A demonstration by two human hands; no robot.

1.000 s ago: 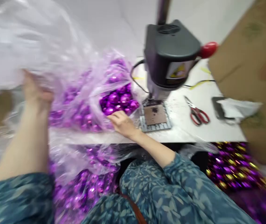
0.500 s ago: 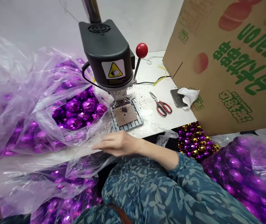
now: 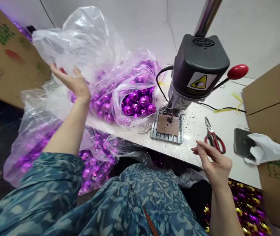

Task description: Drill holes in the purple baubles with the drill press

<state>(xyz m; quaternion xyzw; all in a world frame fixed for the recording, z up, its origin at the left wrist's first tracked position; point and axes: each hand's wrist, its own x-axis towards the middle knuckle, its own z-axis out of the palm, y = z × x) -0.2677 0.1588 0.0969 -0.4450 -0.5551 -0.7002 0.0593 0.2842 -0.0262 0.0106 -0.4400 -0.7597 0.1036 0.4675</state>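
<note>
My left hand is raised with spread fingers against a clear plastic bag. The fingers do not grip it, and a small bit of red shows by them. Purple mirrored ball ornaments fill the bag and show through its mouth. My right hand hovers over the table's front edge, its fingers curled and tips close together, nothing visible in them. Beside it lie scissors with red-and-black handles. Between my hands stands a black bench drill press, its red-knobbed lever at right. Under it sits a brown square plate with a hole, on a slotted metal base.
Dark shavings lie around the drill base. A phone and crumpled white tissue lie at right by a cardboard box. Another box stands at left. More bagged purple balls hang below the table edge; purple-and-gold ones are lower right.
The view has swung left. My left hand has come into full view, raised against the bag. My right hand has left the bag's edge and moved right, near the scissors. The bag's plastic stands higher.
</note>
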